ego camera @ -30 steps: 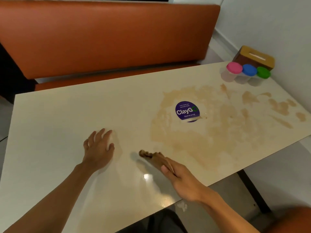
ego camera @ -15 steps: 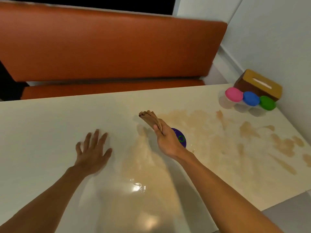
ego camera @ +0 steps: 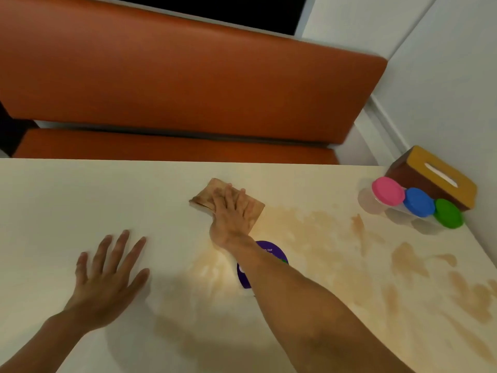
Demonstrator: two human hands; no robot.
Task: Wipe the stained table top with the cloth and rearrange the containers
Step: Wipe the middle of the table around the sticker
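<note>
The right hand (ego camera: 231, 211) lies flat with fingers spread, pressing the cloth (ego camera: 212, 193) on the counter (ego camera: 67, 200) near its far edge; the left hand (ego camera: 107, 281) rests flat, fingers splayed. The forearm hides much of a purple sticker (ego camera: 271, 251). Three containers (ego camera: 416, 201) sit at the far right corner, touching a tissue box (ego camera: 435, 176).

The cream table top (ego camera: 80, 189) carries brown stains (ego camera: 317, 227), spread to the right of the right hand (ego camera: 231, 211) and toward the near edge. A folded brown cloth (ego camera: 252, 208) lies flat beneath that hand. A round purple sticker (ego camera: 271, 251) shows just nearer, partly covered by the forearm. The left hand (ego camera: 107, 278) rests palm-down, well left. Far right of both hands: three containers with pink (ego camera: 387, 190), blue (ego camera: 418, 201) and green (ego camera: 448, 212) lids, touching a tissue box (ego camera: 435, 175).
</note>
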